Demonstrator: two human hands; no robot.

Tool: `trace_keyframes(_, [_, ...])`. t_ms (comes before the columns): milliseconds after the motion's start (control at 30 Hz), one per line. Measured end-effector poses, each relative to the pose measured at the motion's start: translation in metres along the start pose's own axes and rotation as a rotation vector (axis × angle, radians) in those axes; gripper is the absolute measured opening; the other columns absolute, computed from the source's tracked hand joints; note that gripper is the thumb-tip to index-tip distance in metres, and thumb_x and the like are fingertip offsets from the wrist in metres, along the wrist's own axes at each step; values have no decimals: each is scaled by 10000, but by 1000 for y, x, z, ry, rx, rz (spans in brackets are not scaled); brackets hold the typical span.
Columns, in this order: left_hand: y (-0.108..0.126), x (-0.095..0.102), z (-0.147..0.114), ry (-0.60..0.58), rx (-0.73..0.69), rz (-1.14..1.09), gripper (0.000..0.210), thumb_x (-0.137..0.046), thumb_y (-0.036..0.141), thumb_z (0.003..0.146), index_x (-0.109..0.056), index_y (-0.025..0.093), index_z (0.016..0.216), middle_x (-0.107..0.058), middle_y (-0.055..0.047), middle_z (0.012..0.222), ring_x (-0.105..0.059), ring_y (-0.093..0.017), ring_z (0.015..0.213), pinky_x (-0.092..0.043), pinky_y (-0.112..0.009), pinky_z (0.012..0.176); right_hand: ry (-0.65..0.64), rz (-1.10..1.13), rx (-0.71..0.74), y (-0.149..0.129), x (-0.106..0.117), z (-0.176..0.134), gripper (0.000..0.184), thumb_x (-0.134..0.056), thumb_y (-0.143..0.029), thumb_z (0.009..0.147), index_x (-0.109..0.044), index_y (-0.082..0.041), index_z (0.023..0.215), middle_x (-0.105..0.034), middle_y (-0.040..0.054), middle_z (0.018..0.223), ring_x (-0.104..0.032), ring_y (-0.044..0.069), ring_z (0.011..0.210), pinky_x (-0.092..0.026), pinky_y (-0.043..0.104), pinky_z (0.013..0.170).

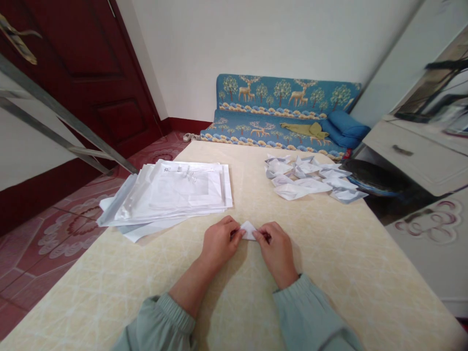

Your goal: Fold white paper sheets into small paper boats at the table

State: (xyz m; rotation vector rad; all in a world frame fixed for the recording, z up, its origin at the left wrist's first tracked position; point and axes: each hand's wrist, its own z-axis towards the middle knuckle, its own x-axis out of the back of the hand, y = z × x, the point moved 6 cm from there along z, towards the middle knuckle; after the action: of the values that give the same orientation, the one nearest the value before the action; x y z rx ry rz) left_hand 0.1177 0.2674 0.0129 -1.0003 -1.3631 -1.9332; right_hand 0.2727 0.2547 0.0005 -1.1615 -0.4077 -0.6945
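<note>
Head view: pinching a small folded white paper [249, 228] between left hand [219, 241] and right hand [278, 248], narrowly gripped at its left and right corners, with its peak pointing away. Held low over the pale yellow table [146, 273]; cannot tell whether touching it. Left of and beyond the folded white paper, see a stack of printed white sheets [183, 187], loosely squared; right of and beyond it, a cluster of creased paper pieces [300, 187], white and grey. Farther beyond it, past the table's far edge, see a blue deer-patterned sofa [272, 109], bearing a yellow-green cloth [310, 130].
</note>
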Motion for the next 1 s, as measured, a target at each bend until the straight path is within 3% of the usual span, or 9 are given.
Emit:
trace_keyframes(467, [-9,-7,6,-9,111,-31,177,-543,312,806,-598,189,691,-576,-7,769,-521,-111,637,-311,-222,559,13,-298,-48,-5,-6,3,163,-551,-254,803,-519,-213,648,-569,11,712,-504,147,607,-312,272,527])
trace_keyframes(1000, [-10,-9,10,-26,130,-53,208,-510,305,837,-589,182,689,-583,-10,763,-531,-122,656,-328,-237,590,30,-133,-88,-3,-3,2,140,-590,-272,781,-534,-209,669,-565,14,776,-524,163,722,-378,272,631])
